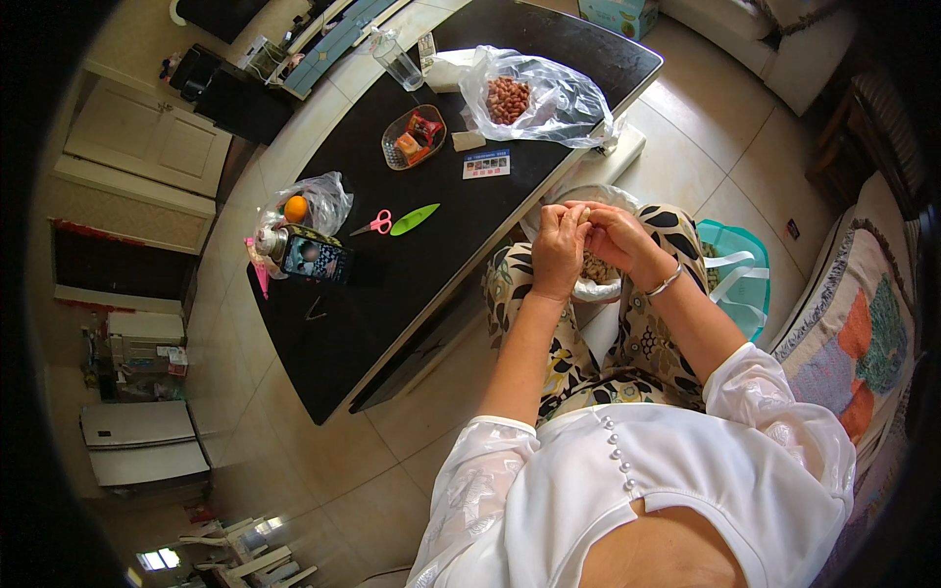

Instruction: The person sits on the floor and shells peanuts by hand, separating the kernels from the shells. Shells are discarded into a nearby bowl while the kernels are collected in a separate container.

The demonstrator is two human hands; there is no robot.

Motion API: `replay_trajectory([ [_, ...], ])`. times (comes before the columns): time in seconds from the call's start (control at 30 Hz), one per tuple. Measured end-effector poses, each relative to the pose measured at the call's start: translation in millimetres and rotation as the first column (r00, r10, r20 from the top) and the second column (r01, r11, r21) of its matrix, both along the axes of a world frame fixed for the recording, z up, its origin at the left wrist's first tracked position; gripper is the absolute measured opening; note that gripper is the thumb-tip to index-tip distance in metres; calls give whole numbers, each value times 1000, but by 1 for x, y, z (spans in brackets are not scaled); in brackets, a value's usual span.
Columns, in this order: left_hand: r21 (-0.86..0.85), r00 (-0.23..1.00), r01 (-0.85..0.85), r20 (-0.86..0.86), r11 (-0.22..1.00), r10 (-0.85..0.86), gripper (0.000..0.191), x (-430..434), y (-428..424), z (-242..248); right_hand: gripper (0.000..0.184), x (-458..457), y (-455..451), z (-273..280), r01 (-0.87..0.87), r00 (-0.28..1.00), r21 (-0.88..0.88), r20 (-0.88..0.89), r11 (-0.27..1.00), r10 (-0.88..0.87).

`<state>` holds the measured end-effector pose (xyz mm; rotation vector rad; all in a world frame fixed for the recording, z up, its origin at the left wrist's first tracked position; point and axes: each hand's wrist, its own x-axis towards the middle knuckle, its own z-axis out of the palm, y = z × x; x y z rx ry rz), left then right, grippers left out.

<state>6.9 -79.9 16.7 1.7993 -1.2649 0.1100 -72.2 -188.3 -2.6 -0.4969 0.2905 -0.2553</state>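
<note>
My left hand and my right hand meet above a lined bin between my knees. Their fingertips pinch a small pale piece, which looks like a peanut in its shell. Inside the bin, partly hidden by my hands, lie peanut shells. On the black table to the left, a clear plastic bag lies open with shelled reddish peanuts in it. A teal bag with white handles stands on the floor beyond my right knee, with pale pieces visible inside.
The black table holds pink-handled scissors, a green pointed object, a basket of wrapped snacks, a printed card, a glass, a phone and an orange. A patterned cushion lies at the right.
</note>
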Motion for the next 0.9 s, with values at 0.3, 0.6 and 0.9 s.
replay_trajectory([
  [0.3,13,996,6,-86,1000,-5,26,2,-1,0,26,-2,-1,5,2,1000,44,-7,999,-2],
  [0.6,23,996,6,-94,1000,-4,27,2,1,0,23,-3,0,5,6,1000,-18,-17,1000,-7],
  [0.9,26,993,-39,-107,999,42,21,8,0,-3,21,-5,3,6,65,991,-141,-109,988,-81],
])
